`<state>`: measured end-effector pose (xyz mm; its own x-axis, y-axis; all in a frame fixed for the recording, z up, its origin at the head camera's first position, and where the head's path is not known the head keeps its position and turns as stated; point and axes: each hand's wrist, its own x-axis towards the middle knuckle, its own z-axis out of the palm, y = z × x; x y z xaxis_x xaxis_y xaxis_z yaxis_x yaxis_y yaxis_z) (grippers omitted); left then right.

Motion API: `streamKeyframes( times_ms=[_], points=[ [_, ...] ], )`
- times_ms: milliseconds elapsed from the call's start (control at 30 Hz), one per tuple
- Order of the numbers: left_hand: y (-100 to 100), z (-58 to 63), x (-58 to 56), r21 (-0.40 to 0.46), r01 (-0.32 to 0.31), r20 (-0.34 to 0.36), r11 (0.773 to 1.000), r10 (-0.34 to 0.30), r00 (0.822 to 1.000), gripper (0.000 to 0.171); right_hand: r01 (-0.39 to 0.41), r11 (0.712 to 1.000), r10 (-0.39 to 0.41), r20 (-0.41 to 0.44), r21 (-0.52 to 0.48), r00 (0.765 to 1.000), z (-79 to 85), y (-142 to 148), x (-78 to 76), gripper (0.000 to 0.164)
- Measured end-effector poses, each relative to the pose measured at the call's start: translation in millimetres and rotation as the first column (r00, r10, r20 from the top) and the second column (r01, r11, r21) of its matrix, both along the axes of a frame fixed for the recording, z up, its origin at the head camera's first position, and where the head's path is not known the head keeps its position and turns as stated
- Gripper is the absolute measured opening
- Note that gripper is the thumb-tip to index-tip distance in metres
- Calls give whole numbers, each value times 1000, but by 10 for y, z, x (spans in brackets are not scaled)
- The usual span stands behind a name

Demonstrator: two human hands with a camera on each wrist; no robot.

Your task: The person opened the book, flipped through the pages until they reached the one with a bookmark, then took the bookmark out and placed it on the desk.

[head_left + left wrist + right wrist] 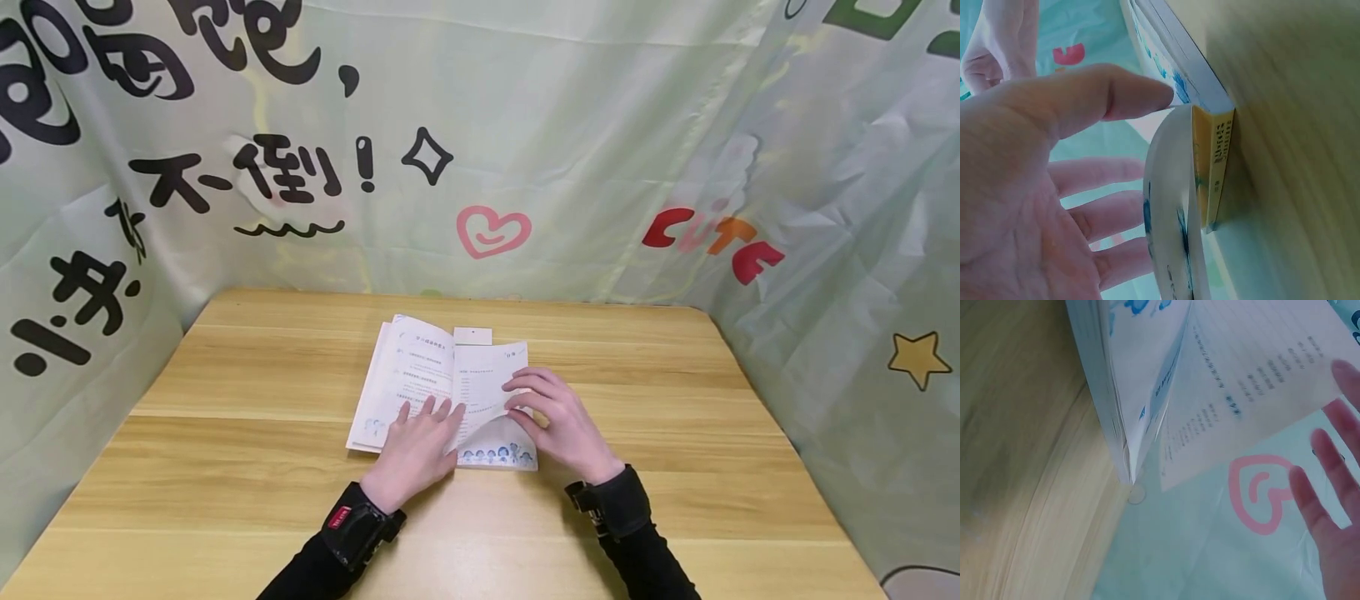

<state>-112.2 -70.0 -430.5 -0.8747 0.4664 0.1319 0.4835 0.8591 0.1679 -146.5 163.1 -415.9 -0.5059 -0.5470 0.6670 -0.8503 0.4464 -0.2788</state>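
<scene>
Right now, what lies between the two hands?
In the head view, a lifted page and the blue-printed page beneath lie between the left hand and right hand.

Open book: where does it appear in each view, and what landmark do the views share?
Head: the book lies just below centre.
Left wrist: just right of centre, yellow spine showing.
Right wrist: upper middle, cut off by the top edge.
Shared landmark: the wooden table.

The head view is bright and evenly lit, with faint shadows on the tabletop (720, 408) and pale glare on the curtain (585, 158), while both wrist views look dimmer, bluish and soft, print on the page (1260, 337) smeared.
</scene>
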Motion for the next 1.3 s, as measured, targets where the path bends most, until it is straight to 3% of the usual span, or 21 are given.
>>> streamKeyframes(
  times_ms=[333, 533, 733, 867, 1067, 1200, 1300],
  points=[
    [31, -33, 2, 80, -33, -94, 996, 41, 995, 58, -9, 996, 6, -41, -85, 999, -4, -51, 0, 20],
    [22, -29, -31, 198, -57, -145, 979, 87, 986, 84, -6, 1000, 7, 49, -22, 999, -50, -38, 9, 9],
    [0, 3, -56, 282, -80, -214, 956, 144, 966, 100, 3, 995, -20, 161, 104, 987, -99, -31, 14, 12],
    [-13, 17, -66, 218, -87, -260, 972, 144, 955, 106, 6, 977, -64, 266, 214, 962, -114, -31, 35, 23],
    [-40, 19, -78, 106, -112, -312, 988, 140, 940, 109, -26, 941, -124, 414, 339, 902, -120, -27, 64, 42],
    [-70, 21, -93, 61, -111, -362, 992, 126, 924, 97, -65, 917, -132, 455, 392, 881, -129, -22, 72, 52],
    [-83, 24, -97, 19, -99, -365, 995, 99, 926, 83, -89, 898, -143, 477, 432, 867, -139, -23, 82, 62]
  ],
)
